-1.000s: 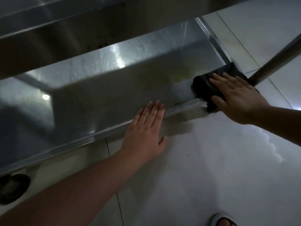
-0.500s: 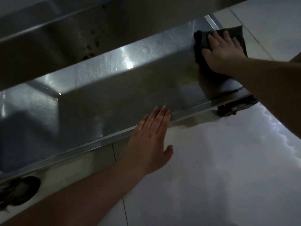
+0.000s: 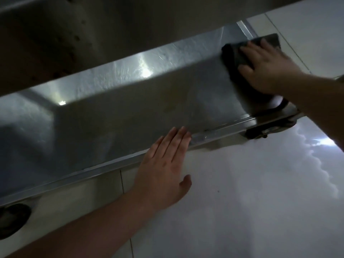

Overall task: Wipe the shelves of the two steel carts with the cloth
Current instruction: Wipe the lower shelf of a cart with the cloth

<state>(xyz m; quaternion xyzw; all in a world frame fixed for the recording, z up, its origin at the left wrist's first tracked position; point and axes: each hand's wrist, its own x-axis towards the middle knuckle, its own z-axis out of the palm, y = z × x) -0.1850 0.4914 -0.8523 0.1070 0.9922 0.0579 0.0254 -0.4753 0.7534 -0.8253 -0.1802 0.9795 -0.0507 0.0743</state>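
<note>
The white tiled floor fills the space below and to the right of both hands, glossy with pale reflections. Above the left grip stretches the cart's bottom shelf, a wide steel tray whose surface catches two bright glints; a higher shelf of the same cart hangs over it as a dark band along the top of the view.

The right grip lies palm down at the far right end of the bottom shelf, fingers straight and spread, pressing on the cloth rather than curling round it. The cloth is dark and flat against the steel, showing beyond the fingertips and to the left of that grip, near the shelf's far right corner.

The left grip is open too, fingers straight and together, its fingertips touching the shelf's raised front rim while the palm sits out over the floor, well apart from the cloth.

Just below the right grip's wrist, a caster mount shows under the shelf's near right corner. Far to the left of the left grip, a dark wheel sits under the other near corner.
</note>
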